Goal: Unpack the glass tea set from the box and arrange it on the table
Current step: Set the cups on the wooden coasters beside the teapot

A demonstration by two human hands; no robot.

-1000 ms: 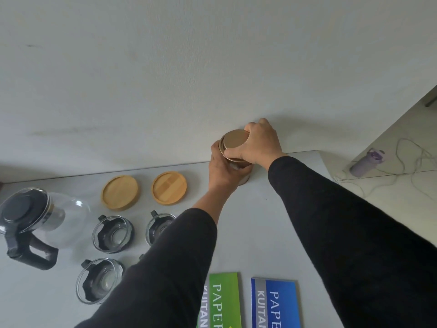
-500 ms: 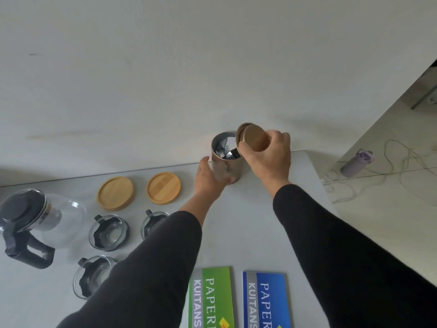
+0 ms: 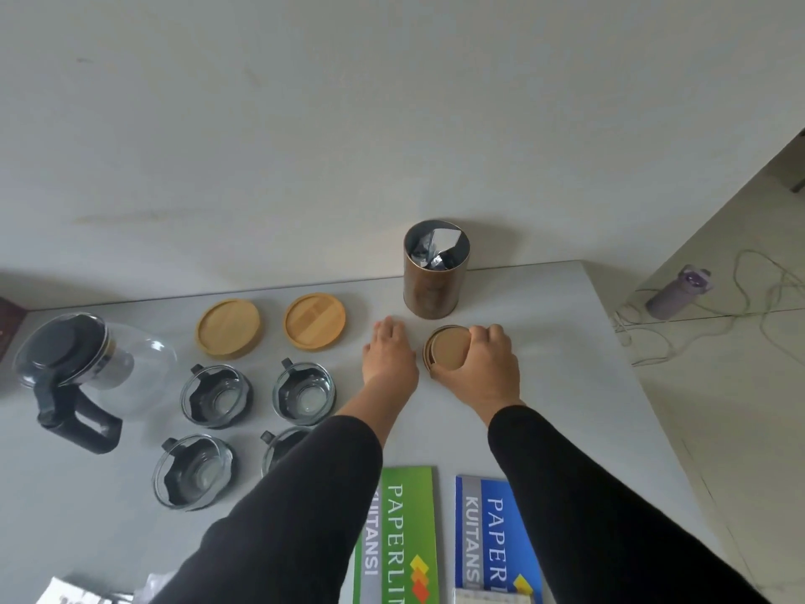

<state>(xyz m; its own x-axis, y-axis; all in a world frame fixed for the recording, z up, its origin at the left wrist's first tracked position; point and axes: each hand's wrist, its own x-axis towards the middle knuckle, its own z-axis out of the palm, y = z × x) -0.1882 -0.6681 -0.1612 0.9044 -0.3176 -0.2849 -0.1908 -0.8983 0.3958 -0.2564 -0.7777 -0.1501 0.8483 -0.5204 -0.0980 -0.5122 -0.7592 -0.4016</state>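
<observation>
Two bamboo coasters [image 3: 270,326], a glass teapot [image 3: 93,370] and glass cups [image 3: 260,396] line a grey table [image 3: 566,385] against a pale wall [image 3: 348,124]. The right hand [image 3: 481,366] clamps a canister lid [image 3: 448,350] onto the tabletop before the open tin canister [image 3: 433,270]; the left hand [image 3: 390,357] rests beside it, fingers together, holding nothing.
</observation>
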